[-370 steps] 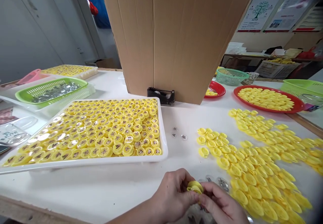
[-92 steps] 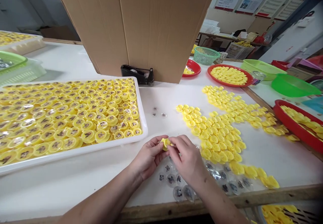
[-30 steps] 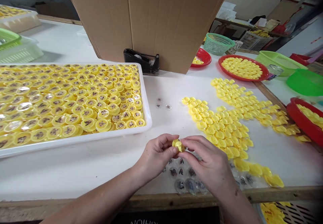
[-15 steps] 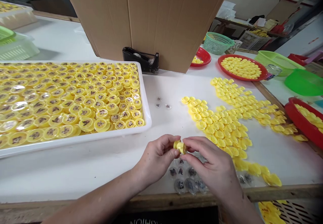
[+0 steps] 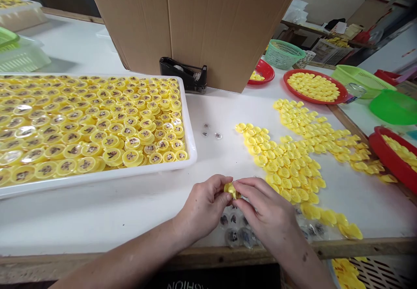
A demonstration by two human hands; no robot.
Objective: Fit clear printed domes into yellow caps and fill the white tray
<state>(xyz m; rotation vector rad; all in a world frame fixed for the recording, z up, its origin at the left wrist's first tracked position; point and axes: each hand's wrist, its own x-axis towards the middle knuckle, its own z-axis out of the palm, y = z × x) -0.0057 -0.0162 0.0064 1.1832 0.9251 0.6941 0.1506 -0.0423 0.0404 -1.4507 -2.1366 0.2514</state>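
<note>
Left hand point(image 5: 204, 202) and right hand point(image 5: 267, 208) pinch a yellow piece point(image 5: 230, 189), inverted lettering point(image 5: 186, 286) below reading "HION"

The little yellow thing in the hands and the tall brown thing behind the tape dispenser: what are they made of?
Yellow piece: probably plastic, smooth, slightly shiny; bright even colour, though partly hidden. Brown panel: looks like matt corrugated cardboard, with faint vertical lines.

Head-worn camera; the white table point(image 5: 97, 219) is viewed from above its near edge, forward and downward. The left hand point(image 5: 203, 204) and right hand point(image 5: 273, 208) are framed close, at near centre. The white tray point(image 5: 130, 174) is cropped at left, the tall cardboard box point(image 5: 202, 24) at far top.
</note>
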